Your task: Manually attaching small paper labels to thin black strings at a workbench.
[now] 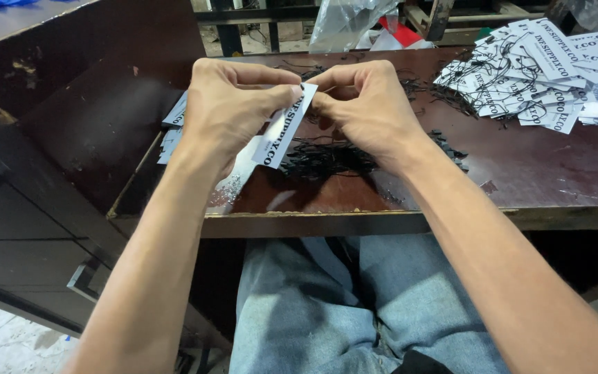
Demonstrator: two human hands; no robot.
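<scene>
Tag [282,131]: white card strip, held above worktop [534,173] near its front edge.
Room: bare wood right of hands; tag pile [534,69] far right.
Left hand [233,111]: pinched closed on tag.
Right hand [368,104]: fingertips closed at tag's top end.
Strings [323,158]: black heap beneath.

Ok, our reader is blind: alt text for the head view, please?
Two bare hands, left hand and right hand, pinch a white paper tag between them over a dark wooden table. A tangle of black strings lies beneath, and a pile of strung tags sits at far right.
</scene>
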